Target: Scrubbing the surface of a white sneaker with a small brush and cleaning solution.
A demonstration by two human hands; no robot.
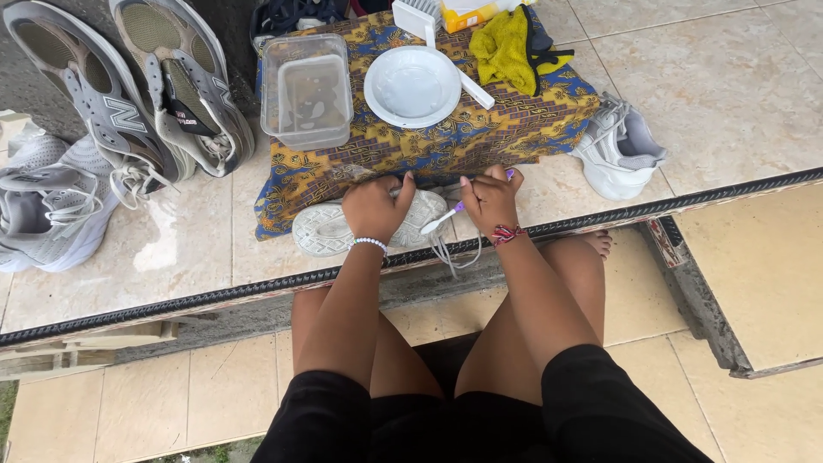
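Observation:
A white sneaker (326,230) lies on its side at the near edge of the tiled ledge, sole toward me, laces hanging over the edge. My left hand (377,206) presses down on its upper and holds it. My right hand (490,197) grips a small toothbrush (439,221) with a purple handle, its white head against the shoe's toe end. Both wrists wear bracelets.
A patterned yellow-blue cloth (514,120) carries a clear plastic tub (306,90), a white bowl (412,86), a white brush (429,34) and a yellow rag (504,50). The other white sneaker (617,154) stands right. Grey sneakers (184,86) lean left, with more (51,206) beside them.

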